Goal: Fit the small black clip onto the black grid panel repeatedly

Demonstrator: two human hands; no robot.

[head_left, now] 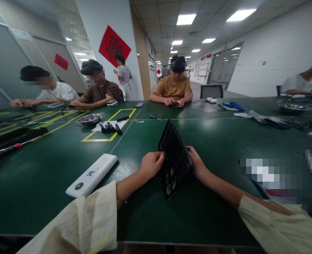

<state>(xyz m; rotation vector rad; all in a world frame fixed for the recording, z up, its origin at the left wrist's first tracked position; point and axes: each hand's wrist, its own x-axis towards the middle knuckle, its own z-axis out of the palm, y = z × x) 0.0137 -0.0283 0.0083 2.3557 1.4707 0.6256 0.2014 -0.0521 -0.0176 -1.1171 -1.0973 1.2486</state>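
Note:
A black tablet (175, 155) is held tilted on its side above the green table, its dark glossy face turned left. My left hand (151, 164) grips it from the left, the thumb against that face; its other fingers are partly hidden. My right hand (196, 164) is closed on the right side, fingers resting on the back and partly out of sight behind it. Left of my left forearm lies a white power bank (92, 176) marked with a number.
Black cylinders (109, 127) and a metal bowl (89, 120) stand front left. A red-handled tool (5, 151) lies far left. Cloths (268, 119) and a blurred packet (264, 180) are on the right. A person (174, 84) sits opposite; others sit along both sides.

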